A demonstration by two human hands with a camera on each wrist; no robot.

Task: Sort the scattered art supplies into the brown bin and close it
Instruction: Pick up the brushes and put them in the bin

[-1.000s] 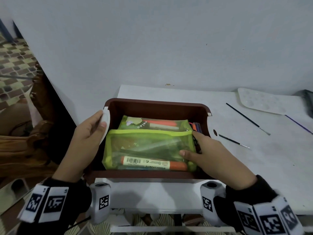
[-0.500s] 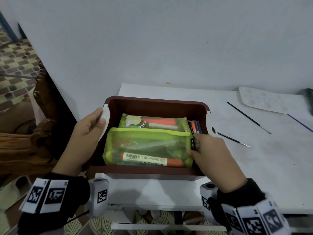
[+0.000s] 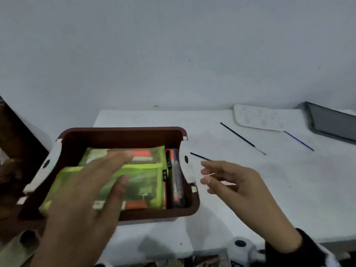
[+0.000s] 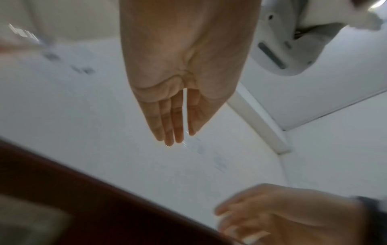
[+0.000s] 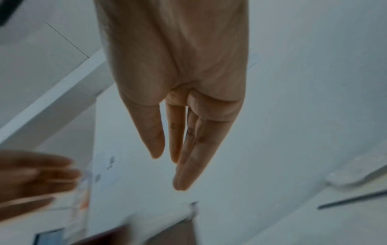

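Observation:
The brown bin [image 3: 123, 134] stands open at the table's left end, holding two green mesh pouches [image 3: 146, 182] of markers and loose markers [image 3: 176, 180] along its right wall. My left hand [image 3: 107, 182] hovers flat above the pouches, fingers straight, holding nothing; the left wrist view shows its fingers [image 4: 173, 126] extended. My right hand [image 3: 208, 176] floats just right of the bin, fingers loosely spread and empty. A short black brush [image 3: 200, 156] lies right behind it. Two more brushes, one black [image 3: 242, 138] and one purple [image 3: 298, 140], lie farther right.
A white paint palette [image 3: 258, 118] lies at the table's back right, and a dark tablet-like tray [image 3: 331, 122] sits at the far right edge. White handle flaps [image 3: 48, 164] hang on the bin's sides. Dark wooden furniture stands left of the table.
My left hand let go of the bin's left handle and moved over the pouches. My right hand left the pouch and pulled out to the right of the bin. The view shifted rightward.

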